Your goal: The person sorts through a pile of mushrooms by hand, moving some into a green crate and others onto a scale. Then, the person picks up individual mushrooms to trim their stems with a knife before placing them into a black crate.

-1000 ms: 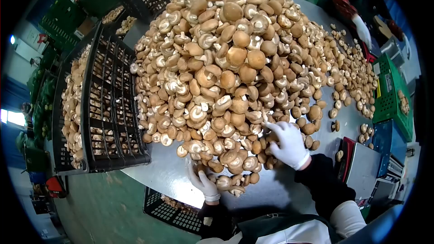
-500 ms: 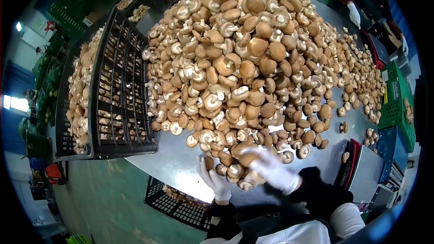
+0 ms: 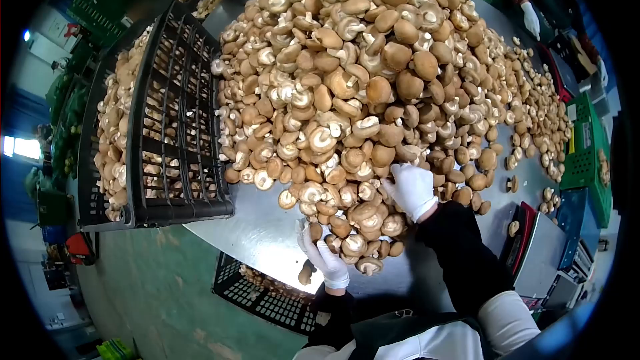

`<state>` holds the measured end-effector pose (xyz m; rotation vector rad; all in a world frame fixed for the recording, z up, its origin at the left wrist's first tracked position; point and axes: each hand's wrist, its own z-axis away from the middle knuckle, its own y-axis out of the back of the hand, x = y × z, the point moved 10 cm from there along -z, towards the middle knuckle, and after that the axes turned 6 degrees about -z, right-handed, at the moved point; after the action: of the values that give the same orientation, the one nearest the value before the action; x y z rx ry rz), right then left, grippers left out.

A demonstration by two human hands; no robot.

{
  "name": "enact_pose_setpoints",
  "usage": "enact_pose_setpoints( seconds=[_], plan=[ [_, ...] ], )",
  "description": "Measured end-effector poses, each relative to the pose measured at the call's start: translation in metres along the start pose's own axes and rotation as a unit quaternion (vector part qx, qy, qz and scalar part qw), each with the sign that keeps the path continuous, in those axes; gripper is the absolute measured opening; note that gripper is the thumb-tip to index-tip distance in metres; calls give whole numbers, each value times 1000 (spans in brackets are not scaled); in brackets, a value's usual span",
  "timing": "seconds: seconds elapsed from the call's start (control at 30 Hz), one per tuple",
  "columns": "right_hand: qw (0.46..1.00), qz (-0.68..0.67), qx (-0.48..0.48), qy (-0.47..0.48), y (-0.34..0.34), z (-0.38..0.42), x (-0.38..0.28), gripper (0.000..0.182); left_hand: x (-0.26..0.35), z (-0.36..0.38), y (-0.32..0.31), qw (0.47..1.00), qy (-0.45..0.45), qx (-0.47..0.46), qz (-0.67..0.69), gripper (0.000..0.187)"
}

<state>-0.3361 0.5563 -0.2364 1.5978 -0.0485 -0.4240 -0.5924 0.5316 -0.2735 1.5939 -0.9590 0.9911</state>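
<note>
A large heap of brown-capped shiitake mushrooms (image 3: 347,87) covers the metal table (image 3: 257,240). At its near edge, my white-gloved left hand (image 3: 323,258) is closed around a small mushroom (image 3: 315,231), beside a cluster of mushrooms (image 3: 353,245). Just left of that hand, another mushroom (image 3: 307,272) shows over the table's front edge. My right hand (image 3: 413,190), also gloved, reaches onto the heap's front side with curled fingers. I cannot tell what is under its fingertips.
A black plastic crate (image 3: 180,113) full of mushrooms stands at the left. Another black crate (image 3: 260,297) with mushrooms is on the floor below the table edge. To the right are a scale (image 3: 539,257) and a green crate (image 3: 583,153). A co-worker's gloved hand (image 3: 531,20) shows at the far right.
My right hand has moved up and away from the near cluster onto the heap. A mushroom has appeared left of my left hand, which stays at the table edge.
</note>
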Motion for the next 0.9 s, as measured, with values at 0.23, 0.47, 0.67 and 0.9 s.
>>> enact_pose_setpoints(
  seconds=[0.23, 0.47, 0.67, 0.9],
  plan=[
    [950, -305, 33, -54, 62, 42, 10, 22, -14, -5, 34, 1000, -6, -13, -15, 47],
    [688, -617, -326, 199, 32, 105, -197, 48, -38, 0, 48, 997, -71, 28, 12, 47],
    [950, -132, -19, 282, 1, 74, -135, 35, -3, -9, 26, 993, -35, -50, -104, 43],
    [971, -150, 31, 181, 34, 104, -26, 52, 46, 71, -50, 941, -232, -222, -104, 32]
  ],
)
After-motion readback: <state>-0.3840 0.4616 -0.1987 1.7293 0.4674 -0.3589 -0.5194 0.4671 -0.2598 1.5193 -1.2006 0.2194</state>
